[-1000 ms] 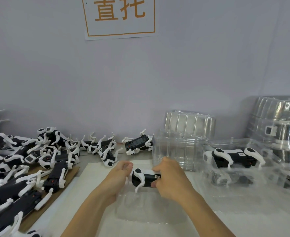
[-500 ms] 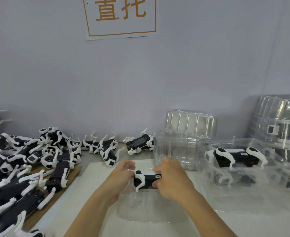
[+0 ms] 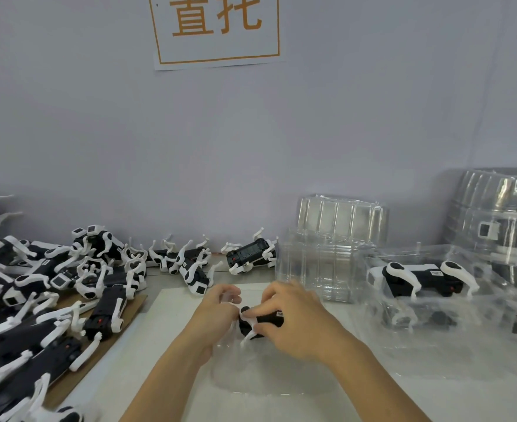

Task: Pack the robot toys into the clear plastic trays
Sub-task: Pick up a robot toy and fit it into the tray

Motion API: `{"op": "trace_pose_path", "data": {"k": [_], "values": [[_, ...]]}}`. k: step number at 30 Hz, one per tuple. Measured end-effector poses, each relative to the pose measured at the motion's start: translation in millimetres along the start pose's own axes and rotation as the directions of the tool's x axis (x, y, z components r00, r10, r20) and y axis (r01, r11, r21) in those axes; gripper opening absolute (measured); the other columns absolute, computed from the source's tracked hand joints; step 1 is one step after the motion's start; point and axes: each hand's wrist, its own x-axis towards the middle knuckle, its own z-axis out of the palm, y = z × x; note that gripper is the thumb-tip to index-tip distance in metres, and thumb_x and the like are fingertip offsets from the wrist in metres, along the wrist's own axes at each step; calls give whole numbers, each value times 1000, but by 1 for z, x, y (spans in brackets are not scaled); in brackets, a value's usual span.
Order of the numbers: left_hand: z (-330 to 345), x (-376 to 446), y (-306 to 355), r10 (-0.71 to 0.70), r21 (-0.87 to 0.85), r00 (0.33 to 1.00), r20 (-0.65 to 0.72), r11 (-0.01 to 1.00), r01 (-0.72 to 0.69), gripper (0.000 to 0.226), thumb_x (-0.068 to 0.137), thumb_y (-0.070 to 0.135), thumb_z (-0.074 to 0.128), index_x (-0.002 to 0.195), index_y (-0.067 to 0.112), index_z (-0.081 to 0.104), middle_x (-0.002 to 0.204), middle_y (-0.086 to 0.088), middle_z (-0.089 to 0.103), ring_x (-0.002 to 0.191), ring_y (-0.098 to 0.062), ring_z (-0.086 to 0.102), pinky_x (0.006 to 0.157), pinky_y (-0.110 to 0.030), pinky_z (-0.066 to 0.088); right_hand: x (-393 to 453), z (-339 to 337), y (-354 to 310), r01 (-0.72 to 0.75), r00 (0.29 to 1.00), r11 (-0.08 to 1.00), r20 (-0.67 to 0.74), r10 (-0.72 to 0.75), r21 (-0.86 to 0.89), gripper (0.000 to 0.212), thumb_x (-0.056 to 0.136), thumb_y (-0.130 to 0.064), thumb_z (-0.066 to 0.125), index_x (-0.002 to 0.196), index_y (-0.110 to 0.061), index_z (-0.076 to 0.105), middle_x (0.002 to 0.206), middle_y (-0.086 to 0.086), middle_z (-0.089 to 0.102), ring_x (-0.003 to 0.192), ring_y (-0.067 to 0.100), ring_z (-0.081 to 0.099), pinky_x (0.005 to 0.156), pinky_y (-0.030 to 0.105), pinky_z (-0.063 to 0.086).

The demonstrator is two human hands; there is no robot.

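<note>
A black robot toy with white legs [image 3: 258,322] sits between both hands, just above a clear plastic tray [image 3: 260,376] lying on the white mat. My right hand [image 3: 299,324] grips the toy's right end, fingers curled over its body. My left hand [image 3: 217,315] holds the toy's left end, fingers bent around it and hiding that end. To the right, another robot toy [image 3: 421,277] lies packed in a clear tray [image 3: 433,300]. A big pile of loose robot toys [image 3: 53,293] covers the table's left side.
A stack of empty clear trays [image 3: 333,248] stands behind my right hand. More clear packaging [image 3: 500,217] is piled at the far right against the wall. A brown cardboard sheet [image 3: 135,303] lies under the toy pile. A paper sign [image 3: 217,28] hangs on the wall.
Both hands have kept hold of the toy and shifted slightly; the left hand's fingers have curled more closely around the toy's left end.
</note>
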Motion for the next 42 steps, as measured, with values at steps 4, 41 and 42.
{"op": "trace_pose_path", "data": {"k": [4, 41, 42], "values": [[1, 0, 0, 11, 1, 1000, 10, 1000, -11, 34, 89, 2, 50, 110, 28, 58, 118, 8, 60, 102, -5, 56, 67, -23, 41, 0, 2, -1, -3, 999, 1000, -38, 2, -26, 23, 96, -50, 54, 112, -63, 62, 97, -21, 45, 99, 9, 36, 93, 34, 33], [10, -23, 22, 216, 752, 857, 467, 412, -514, 90, 55, 86, 66, 136, 59, 37, 164, 6, 14, 151, -16, 1, 122, -44, 2, 3, -38, 25, -146, 941, 973, -278, 192, 178, 18, 94, -24, 62, 95, -32, 79, 95, -26, 71, 79, -18, 54, 71, 4, 38], [11, -22, 21, 227, 768, 857, 463, 380, -516, 88, 56, 83, 67, 134, 58, 36, 163, 5, 17, 151, -17, 2, 122, -45, 2, 3, -39, 24, -140, 937, 973, -292, 189, 181, 19, 94, -23, 61, 97, -32, 78, 95, -26, 71, 79, -19, 53, 70, 3, 37]]}}
